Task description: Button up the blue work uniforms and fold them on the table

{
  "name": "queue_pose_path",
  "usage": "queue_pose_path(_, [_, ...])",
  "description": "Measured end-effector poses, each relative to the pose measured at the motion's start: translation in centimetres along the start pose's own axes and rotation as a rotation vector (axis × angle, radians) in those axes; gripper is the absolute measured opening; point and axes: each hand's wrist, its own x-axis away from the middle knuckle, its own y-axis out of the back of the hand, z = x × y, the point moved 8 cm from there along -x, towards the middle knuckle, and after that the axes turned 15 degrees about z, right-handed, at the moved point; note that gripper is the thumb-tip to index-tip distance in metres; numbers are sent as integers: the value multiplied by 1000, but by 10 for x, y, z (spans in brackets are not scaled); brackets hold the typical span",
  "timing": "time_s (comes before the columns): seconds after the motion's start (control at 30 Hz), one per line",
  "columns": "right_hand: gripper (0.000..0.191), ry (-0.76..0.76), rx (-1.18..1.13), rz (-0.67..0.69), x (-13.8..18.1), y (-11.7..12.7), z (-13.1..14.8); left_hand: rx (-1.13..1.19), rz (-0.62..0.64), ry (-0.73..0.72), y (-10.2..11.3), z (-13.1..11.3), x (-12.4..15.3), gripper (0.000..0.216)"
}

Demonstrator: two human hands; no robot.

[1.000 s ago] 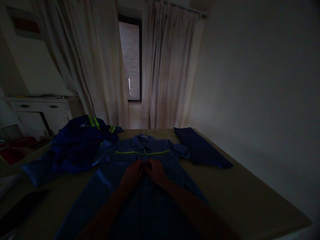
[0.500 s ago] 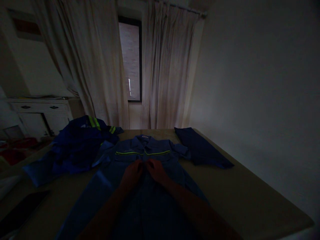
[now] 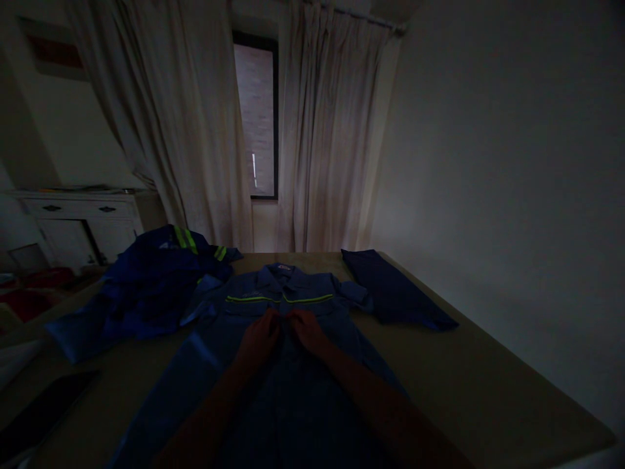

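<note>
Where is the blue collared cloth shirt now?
Head view, lower centre: the shirt lies under the left hand and right hand, between crumpled blue clothes and flat navy cloth.

Our two bare forearms enter from the bottom of the view. The left forearm starts near seven o'clock and slants up and inward, between one and two; the right forearm starts near five and points between ten and eleven. Together they form an upturned V that narrows toward the hands. Our left hand lies at seven o'clock from the centre, our right hand at six. Both show their backs, with knuckles up and fingers bent inward. Their fingertips come close together; dim light hides whether they touch and how tightly each hand closes. Our elbows are out of view.
</note>
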Motion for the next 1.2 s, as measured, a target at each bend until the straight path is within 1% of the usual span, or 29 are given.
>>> queue_pose_path(0.17, [23, 117, 179, -55, -1, 2, 7, 25, 2, -34, -2, 5, -1, 15])
queue_pose_path(0.33, [18, 118, 254, -83, -2, 2, 4, 78, -22, -100, -3, 7, -2, 18])
queue_pose_path(0.5, [11, 154, 382, -116, 3, 0, 11, 207, -20, -26, -3, 15, -5, 26])
queue_pose_path(0.67, [8, 164, 373, -93, 5, -2, 15, 295, 12, -35, -4, 23, -9, 24])
queue_pose_path(0.83, [7, 144, 378, -101, 5, -1, 17, 366, 17, -49, -6, 30, -12, 25])
queue_pose_path(1.0, [2, 212, 364, -112, 9, 0, 24, 417, -38, -15, -5, 39, -15, 25])
queue_pose_path(1.1, [4, 252, 340, -122, 10, 2, 26, 412, -64, -22, -3, 36, -15, 20])
queue_pose_path(1.2, [2, 238, 277, -120, 7, 4, 21, 321, -33, -26, -3, 26, -13, 14])
